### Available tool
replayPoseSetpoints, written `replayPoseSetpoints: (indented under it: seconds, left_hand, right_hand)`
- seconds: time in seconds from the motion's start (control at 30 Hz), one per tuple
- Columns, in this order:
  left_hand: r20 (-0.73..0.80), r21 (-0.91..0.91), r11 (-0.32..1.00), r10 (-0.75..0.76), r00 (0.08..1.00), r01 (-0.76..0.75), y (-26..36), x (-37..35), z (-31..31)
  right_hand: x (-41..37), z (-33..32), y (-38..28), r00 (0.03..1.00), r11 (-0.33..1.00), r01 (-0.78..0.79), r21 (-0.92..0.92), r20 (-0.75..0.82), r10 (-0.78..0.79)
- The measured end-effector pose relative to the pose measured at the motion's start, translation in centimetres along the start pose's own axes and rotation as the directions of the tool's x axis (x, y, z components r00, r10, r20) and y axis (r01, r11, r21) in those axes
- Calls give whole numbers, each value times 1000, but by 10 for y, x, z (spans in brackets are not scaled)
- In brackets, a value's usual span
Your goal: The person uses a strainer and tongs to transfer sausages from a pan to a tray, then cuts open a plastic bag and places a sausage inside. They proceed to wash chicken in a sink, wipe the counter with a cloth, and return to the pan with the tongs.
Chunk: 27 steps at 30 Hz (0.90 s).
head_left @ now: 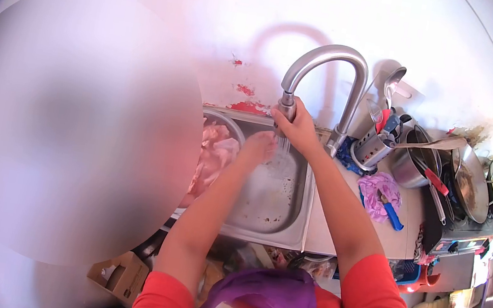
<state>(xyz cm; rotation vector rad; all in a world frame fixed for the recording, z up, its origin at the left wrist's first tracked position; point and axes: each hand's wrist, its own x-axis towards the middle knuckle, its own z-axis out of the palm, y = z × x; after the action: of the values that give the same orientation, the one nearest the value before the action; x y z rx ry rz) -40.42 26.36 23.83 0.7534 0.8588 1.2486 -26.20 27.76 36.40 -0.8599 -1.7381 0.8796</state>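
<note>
My right hand point(296, 125) is wrapped around the spray head point(287, 101) of a tall curved metal faucet point(333, 51). Water point(283, 150) runs down from it in a spray. Beside the stream, at its left edge, is my left hand point(259, 146), fingers loosely apart and holding nothing. Both hands are over a stainless steel sink point(251, 209), whose bottom is wet with small dark specks. To the left of my left forearm, a metal bowl point(235, 125) holds raw pink meat pieces point(216, 149); its left part is hidden by a large blurred disc.
Right of the sink, the counter point(332, 199) bears a utensil holder point(378, 147), a pink plastic bag point(378, 189) and a blue-handled tool point(393, 215). Pots and a pan point(470, 181) are stacked farther right. A cardboard box point(129, 280) is low on the left.
</note>
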Motion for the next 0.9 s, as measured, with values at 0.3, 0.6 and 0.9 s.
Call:
replayPoseSetpoints:
  seconds: [0.3,0.6,0.9]
  left_hand:
    - [79,103,957,265,961,-272,45,-19,59]
    - [296,801,391,401,867,-454,76,-42,86]
    - [286,780,441,378,880,-443,75,-35,73]
  right_hand:
    - [-7,-12,-4,990,989,-135,-59,-47,132]
    - [-33,-15,34,978,605,-130,785,0,210]
    - [-70,43,126,720,303,-441,845,132,681]
